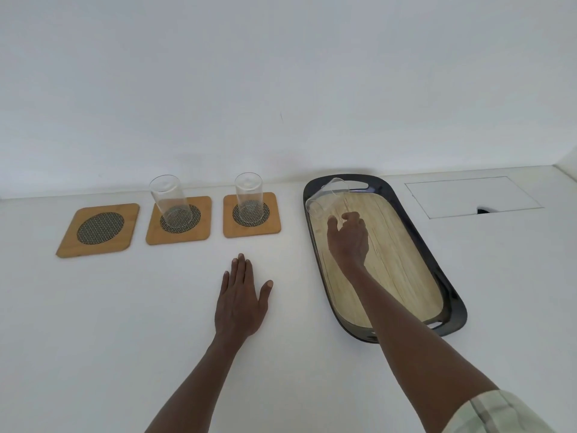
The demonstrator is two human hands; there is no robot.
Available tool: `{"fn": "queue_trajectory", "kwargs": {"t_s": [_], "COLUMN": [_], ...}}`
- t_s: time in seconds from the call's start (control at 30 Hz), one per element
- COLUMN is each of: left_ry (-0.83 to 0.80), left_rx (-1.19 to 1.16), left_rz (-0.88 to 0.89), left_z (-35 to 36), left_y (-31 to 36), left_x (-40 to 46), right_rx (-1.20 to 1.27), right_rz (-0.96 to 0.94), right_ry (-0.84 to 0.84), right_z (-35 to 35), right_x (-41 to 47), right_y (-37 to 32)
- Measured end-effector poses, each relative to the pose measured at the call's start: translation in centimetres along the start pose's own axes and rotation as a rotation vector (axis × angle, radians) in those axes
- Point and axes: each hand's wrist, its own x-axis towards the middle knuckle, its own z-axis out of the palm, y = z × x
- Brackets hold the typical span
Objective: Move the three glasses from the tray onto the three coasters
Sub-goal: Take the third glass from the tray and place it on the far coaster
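My right hand point(348, 237) reaches over the tray point(449, 295), grip open, fingers beside the tilted third glass point(326, 196). Two glasses point(170, 201) stand on coasters point(251, 215); my left hand point(240, 303) lies flat, open, on the tabletop point(93, 323).

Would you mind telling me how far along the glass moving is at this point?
Two glasses already stand on the middle coaster and right coaster. The right hand is reaching over the tray toward the third glass, which looks tilted; a grip isn't clear. The left hand rests flat on the table. The left coaster remains empty.
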Motion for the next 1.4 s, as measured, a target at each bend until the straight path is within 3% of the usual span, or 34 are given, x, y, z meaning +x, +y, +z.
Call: {"fn": "queue_trajectory", "kwargs": {"t_s": [0.4, 0.7, 0.93, 1.4], "left_ry": [0.016, 0.006, 0.004, 0.015], "left_rx": [0.022, 0.037, 0.034, 0.061], "left_rz": [-0.002, -0.001, -0.006, -0.001], "left_z": [-0.1, 0.1, 0.0, 0.3], "left_y": [0.1, 0.0, 0.1, -0.1], "left_x": [-0.1, 0.0, 0.1, 0.0], "right_rx": [0.102, 0.139, 0.396, 0.522], "right_rz": [0.364, 0.423, 0.591, 0.628], "right_ry": [-0.191, -0.208, -0.277, -0.358], "right_z": [3.5, 5.6, 5.4, 4.6], "right_x": [6.4, 7.5, 8.8, 9.3], "right_y": [-4.0, -3.8, -3.7, -4.0]}}
